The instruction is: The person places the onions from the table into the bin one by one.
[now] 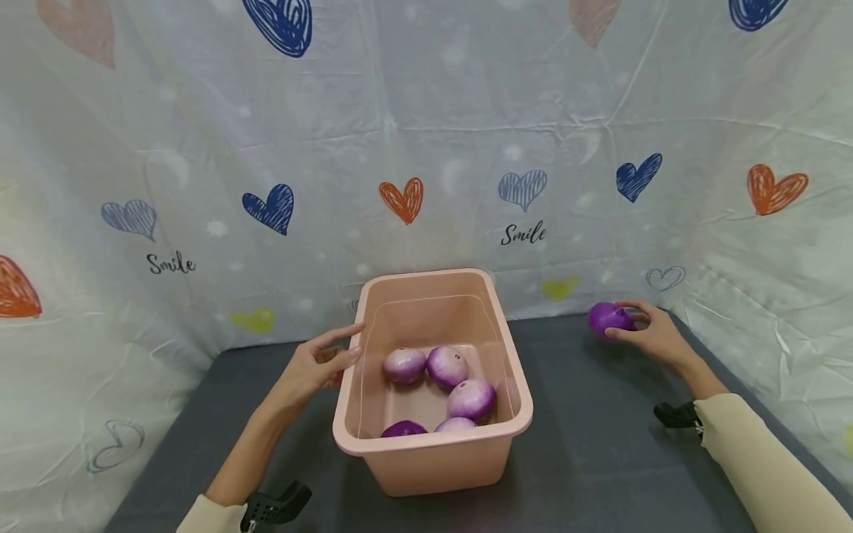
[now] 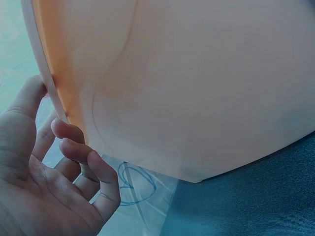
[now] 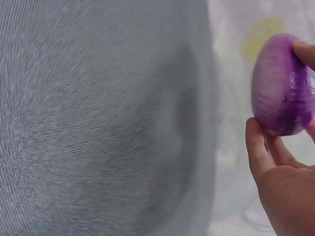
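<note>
A pink plastic bin stands on the dark grey table, with several purple onions inside. My left hand holds the bin's left rim; in the left wrist view, the thumb and a finger of this hand meet the rim while other fingers curl below it. Off to the bin's right, my right hand grips one more purple onion above the table near its back edge. Seen from the right wrist, that onion sits between the thumb and fingertips, its surface glossy.
A pale curtain printed with hearts and the word "Smile" hangs behind and along both sides of the table. Dark straps circle both wrists. The bin's back end stands close to the curtain.
</note>
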A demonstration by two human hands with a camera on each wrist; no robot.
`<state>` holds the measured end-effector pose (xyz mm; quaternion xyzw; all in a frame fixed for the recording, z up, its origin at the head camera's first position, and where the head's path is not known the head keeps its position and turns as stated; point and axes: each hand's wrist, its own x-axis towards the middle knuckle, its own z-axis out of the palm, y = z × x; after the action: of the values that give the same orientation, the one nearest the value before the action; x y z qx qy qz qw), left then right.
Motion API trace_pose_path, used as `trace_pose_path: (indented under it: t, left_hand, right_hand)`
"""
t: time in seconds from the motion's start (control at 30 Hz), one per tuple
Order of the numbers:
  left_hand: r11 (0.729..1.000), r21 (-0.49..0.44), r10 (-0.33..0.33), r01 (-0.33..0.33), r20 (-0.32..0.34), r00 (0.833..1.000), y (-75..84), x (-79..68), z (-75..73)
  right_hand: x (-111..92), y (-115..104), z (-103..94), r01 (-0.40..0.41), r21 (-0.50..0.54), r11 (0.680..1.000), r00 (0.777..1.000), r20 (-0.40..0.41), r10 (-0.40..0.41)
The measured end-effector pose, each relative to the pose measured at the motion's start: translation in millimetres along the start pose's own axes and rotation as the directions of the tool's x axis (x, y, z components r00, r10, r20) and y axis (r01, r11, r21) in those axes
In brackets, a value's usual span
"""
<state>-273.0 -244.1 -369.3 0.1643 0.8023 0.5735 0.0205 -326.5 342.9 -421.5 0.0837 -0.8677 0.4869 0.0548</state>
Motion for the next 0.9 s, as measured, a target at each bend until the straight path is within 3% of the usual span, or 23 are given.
trace_pose_path:
  t: [0.23,0.47,0.9]
  left_hand:
    - [1.000,-0.004,-0.011,0.011,-0.002,1.000,0.3,-1.5,0.4]
    - [1.000,-0.004,-0.019,0.019,-0.003,1.000,2.3,-0.4,1.3]
    - [1.000,-0.017,-0.022,0.022,-0.004,1.000,1.3,-1.0,2.0]
  right_hand:
    - [-7,-23,-4.0,0.053,0.083,0.995,0.997,0.048,-0.058]
    - [-11,-56,-3.3,0.054,0.181,0.982,0.993,0.091,-0.072]
    - [3,-109,23.3,0.168,0.245,0.955,0.966,0.154,-0.210]
